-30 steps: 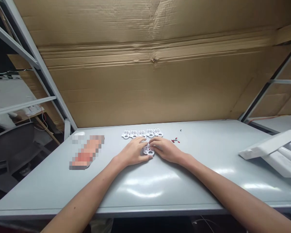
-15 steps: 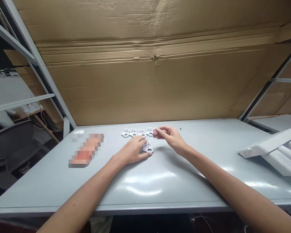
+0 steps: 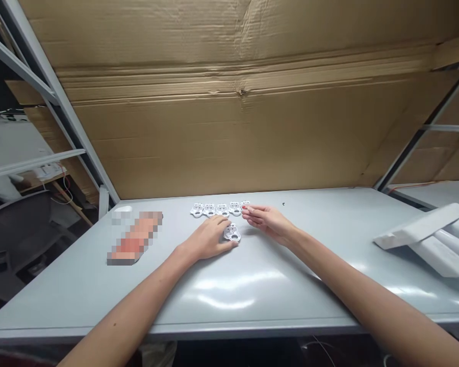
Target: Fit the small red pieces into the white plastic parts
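A white plastic part (image 3: 232, 233) with round openings lies on the grey table (image 3: 290, 285). My left hand (image 3: 211, 237) rests flat-wristed around its left side, index finger at its top edge and thumb at its lower edge. Beyond it, several similar white parts (image 3: 209, 209) stand side by side in a row. My right hand (image 3: 265, 221) is over the row's right end, thumb and fingers pinched. A small red piece (image 3: 244, 207) shows at its fingertips; its exact shape is too small to make out. The rightmost part is partly hidden by this hand.
A tiny black bit (image 3: 283, 204) lies right of the row. To the left are a blurred-out orange-red object (image 3: 134, 239) and a small white item (image 3: 124, 209). White foam-like pieces (image 3: 424, 237) lie at the right. A cardboard wall (image 3: 229, 148) closes the back.
My right hand has lowered slightly and its fingers have straightened a little at the row's right end. My left hand and the near white part keep their places; the view has shifted slightly.
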Demonstrator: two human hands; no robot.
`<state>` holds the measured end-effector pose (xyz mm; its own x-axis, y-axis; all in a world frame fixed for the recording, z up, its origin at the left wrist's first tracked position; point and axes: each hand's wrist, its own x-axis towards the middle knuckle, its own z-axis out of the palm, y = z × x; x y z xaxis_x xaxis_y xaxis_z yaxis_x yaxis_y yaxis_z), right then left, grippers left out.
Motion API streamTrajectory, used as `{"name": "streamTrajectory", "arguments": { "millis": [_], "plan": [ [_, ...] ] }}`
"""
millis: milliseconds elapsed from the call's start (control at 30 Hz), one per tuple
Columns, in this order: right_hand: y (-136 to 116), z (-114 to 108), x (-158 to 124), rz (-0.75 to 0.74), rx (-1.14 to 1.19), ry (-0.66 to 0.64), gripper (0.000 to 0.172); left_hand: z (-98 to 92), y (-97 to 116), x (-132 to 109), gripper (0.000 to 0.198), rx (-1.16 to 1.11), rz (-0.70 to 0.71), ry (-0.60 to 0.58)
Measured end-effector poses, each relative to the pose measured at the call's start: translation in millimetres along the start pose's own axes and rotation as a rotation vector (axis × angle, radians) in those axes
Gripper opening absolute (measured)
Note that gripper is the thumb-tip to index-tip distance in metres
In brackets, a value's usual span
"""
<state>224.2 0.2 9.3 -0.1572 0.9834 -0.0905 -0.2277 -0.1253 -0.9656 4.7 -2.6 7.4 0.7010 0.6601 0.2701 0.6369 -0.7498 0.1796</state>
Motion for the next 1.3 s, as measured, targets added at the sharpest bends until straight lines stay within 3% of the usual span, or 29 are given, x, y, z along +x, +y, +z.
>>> {"name": "streamTrajectory", "arguments": {
  "millis": [500, 933, 1300],
  "plan": [
    [-3.5, 7.4, -3.6, 0.121, 0.043, -0.072, 0.003, 0.4, 0.0, 0.5, 0.029, -0.005, 0.005, 0.002],
    [-1.6, 4.1, -4.0, 0.1, 0.029, -0.128, 0.027, 1.1, -0.9, -0.6, 0.035, -0.026, 0.0, -0.008],
    [-10.4, 0.5, -3.0, 0.107, 0.072, -0.075, 0.018, 0.4, -0.5, -0.3, 0.034, -0.015, -0.008, -0.012]
  ]
}}
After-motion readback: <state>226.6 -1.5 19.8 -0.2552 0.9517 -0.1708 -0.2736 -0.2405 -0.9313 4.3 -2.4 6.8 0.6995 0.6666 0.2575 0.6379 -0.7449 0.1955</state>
